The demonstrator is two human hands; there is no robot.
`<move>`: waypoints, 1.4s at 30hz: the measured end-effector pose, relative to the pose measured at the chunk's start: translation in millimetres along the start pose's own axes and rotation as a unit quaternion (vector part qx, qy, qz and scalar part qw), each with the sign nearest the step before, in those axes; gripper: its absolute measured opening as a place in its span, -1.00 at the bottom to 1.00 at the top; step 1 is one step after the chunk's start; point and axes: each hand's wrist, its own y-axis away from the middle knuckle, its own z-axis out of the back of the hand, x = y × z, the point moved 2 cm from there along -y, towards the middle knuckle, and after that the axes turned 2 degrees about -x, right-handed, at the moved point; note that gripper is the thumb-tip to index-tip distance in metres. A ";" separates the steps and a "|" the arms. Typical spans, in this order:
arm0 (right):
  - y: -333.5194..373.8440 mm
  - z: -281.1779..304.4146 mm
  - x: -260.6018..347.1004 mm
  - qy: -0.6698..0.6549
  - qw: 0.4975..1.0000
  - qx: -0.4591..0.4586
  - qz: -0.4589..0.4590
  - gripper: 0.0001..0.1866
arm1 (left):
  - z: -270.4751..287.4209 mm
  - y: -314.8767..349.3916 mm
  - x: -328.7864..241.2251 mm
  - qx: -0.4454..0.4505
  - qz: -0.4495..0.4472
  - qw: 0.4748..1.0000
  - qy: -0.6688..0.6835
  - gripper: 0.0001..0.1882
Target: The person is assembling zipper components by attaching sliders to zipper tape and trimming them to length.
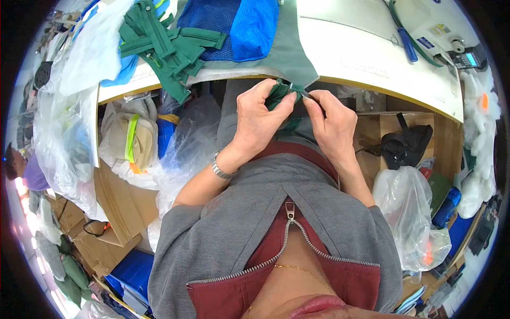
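My left hand [258,114] and my right hand [333,123] meet just below the table's front edge, both pinching a small green fabric piece [280,94] with a metal zipper slider at its top. A metal watch sits on my left wrist. The lower part of the green piece is hidden behind my fingers. On the white table [366,58] above lies a pile of green zipper strips [164,45] beside blue mesh fabric [228,24] and grey-green cloth [289,53].
A sewing machine [446,37] stands at the table's far right. Clear plastic bags [406,212] lie at my right, with more bags, cardboard boxes [114,212] and beige items at my left. A black strap item [406,143] rests in a wooden compartment. Another person is at the far left edge.
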 end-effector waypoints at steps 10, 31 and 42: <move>4.9 -3.2 -18.4 -0.112 0.989 0.042 -0.085 -0.81 | 6.9 2.4 1.4 0.053 0.028 0.998 0.003 -0.89; -2.4 2.2 -12.7 -0.381 0.896 0.126 -0.189 -0.90 | 11.4 3.5 -1.9 0.185 0.158 0.947 0.210 -0.87; 3.4 19.7 5.3 -0.124 0.986 0.084 -0.073 -0.77 | 7.4 2.8 15.7 0.086 0.153 0.961 0.215 -0.87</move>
